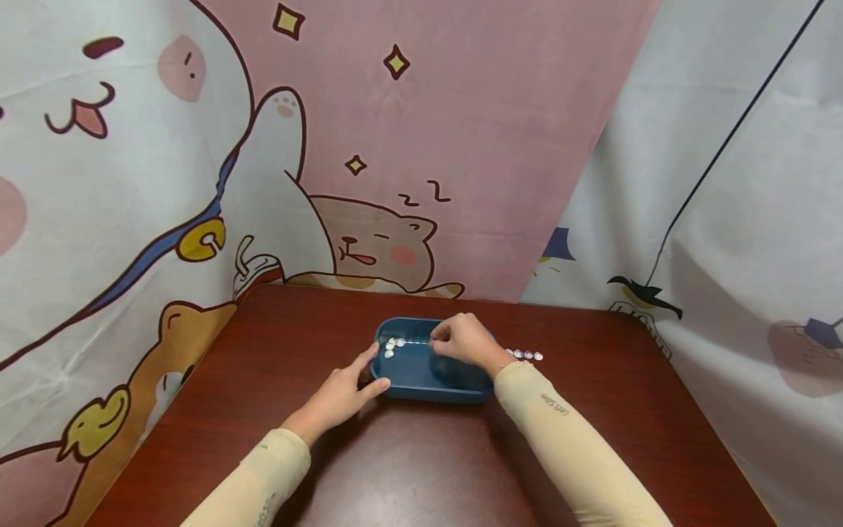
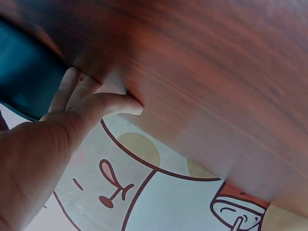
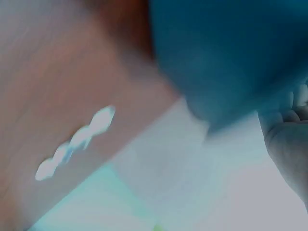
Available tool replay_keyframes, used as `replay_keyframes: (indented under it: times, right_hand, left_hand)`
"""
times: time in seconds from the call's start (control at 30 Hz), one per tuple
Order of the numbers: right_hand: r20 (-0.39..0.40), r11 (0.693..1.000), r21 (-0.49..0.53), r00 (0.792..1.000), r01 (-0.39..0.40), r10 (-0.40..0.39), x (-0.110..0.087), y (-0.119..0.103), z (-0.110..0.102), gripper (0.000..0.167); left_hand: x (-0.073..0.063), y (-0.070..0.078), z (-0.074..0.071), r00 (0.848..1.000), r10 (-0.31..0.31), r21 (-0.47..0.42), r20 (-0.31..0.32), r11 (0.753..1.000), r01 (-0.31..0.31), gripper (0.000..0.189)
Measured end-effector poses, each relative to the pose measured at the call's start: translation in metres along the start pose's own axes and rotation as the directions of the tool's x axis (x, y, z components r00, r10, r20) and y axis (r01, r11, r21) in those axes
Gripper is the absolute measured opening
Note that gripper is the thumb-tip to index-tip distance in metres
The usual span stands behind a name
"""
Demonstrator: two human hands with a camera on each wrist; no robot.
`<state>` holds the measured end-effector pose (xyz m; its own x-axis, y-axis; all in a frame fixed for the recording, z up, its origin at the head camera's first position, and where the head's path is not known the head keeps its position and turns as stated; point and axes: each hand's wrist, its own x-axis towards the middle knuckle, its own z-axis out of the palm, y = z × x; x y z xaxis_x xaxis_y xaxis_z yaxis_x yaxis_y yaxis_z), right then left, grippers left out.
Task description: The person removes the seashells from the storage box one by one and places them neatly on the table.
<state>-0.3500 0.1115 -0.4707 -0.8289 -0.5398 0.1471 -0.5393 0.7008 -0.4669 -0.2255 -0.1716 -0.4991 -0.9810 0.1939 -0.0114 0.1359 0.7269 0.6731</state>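
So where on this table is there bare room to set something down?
The table is bare along its left side, from the left hand to the curtain, and on the right beyond the row of white pieces. The near strip between the sleeves is also free. The centre is crowded: the blue tray and the right hand over it.

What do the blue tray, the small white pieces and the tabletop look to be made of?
Blue tray: likely moulded plastic, with a smooth, even colour, rounded corners and a slight sheen.
Small white pieces: glossy and rounded, possibly shell, stone or glass; too small to tell.
Table: reddish-brown wood or wood-look laminate, polished; the left wrist view shows grain streaks and a soft glare.
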Motion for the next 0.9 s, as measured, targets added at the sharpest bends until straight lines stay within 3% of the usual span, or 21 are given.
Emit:
replay_keyframes:
  times: [0.1,0.23,0.37,0.47,0.63,0.9]
  right_hand:
    - [-0.094,0.996,0.041,0.993,-0.074,0.078,-0.019,0.024,-0.033,0.019]
    - [-0.172,0.972,0.046,0.956,-0.232,0.236,-0.06,0.081,-0.071,0.026]
    - [-0.187,0.936,-0.007,0.92,-0.352,0.344,-0.104,0.142,-0.091,0.028]
    - [-0.145,0.92,-0.048,0.914,-0.39,0.38,-0.127,0.173,-0.091,0.027]
    - [-0.064,0.93,-0.056,0.93,-0.364,0.361,-0.141,0.191,-0.078,0.025]
    - [-0.01,0.928,0.048,0.929,-0.37,0.371,-0.133,0.188,-0.064,0.024]
  left_hand:
    - [0.0,0.001,0.002,1.0,0.009,0.006,-0.007,1.0,-0.009,0.083]
    - [0.001,0.0,0.004,1.0,0.022,0.009,-0.005,1.0,-0.022,0.084]
    - [0.001,-0.001,0.004,1.0,0.028,0.009,-0.008,1.0,-0.028,0.084]
    - [0.001,-0.003,0.003,1.0,0.016,0.012,-0.005,1.0,-0.016,0.084]
    - [0.001,-0.004,0.003,1.0,0.004,0.011,-0.003,1.0,-0.004,0.084]
    - [0.002,-0.002,0.004,1.0,0.009,0.012,-0.012,1.0,-0.009,0.084]
